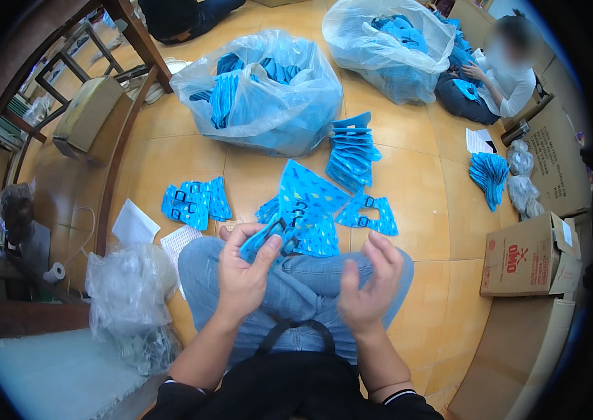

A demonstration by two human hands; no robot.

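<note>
My left hand (242, 266) is closed on a folded blue patterned fabric piece (260, 241) with black plastic fittings, held above my lap. To the right, my right hand (370, 283) hovers over my knee, its fingers apart and slightly curled, with nothing seen in it. A larger blue patterned piece with black fittings (310, 196) lies just beyond the left hand, in front of my crossed legs. On its left sits a small stack of blue pieces with black buckles (188, 203). A single blue piece with a cut-out (372, 214) lies on its right.
Two big clear plastic bags (268, 133) (387, 63) of blue pieces stand ahead. Nearby lies a fanned blue stack (351, 150). A co-worker (513, 70) sits far right, by cardboard boxes (520, 255). Crumpled plastic (128, 280), paper sheets (134, 222) and a wooden frame (128, 133) are left.
</note>
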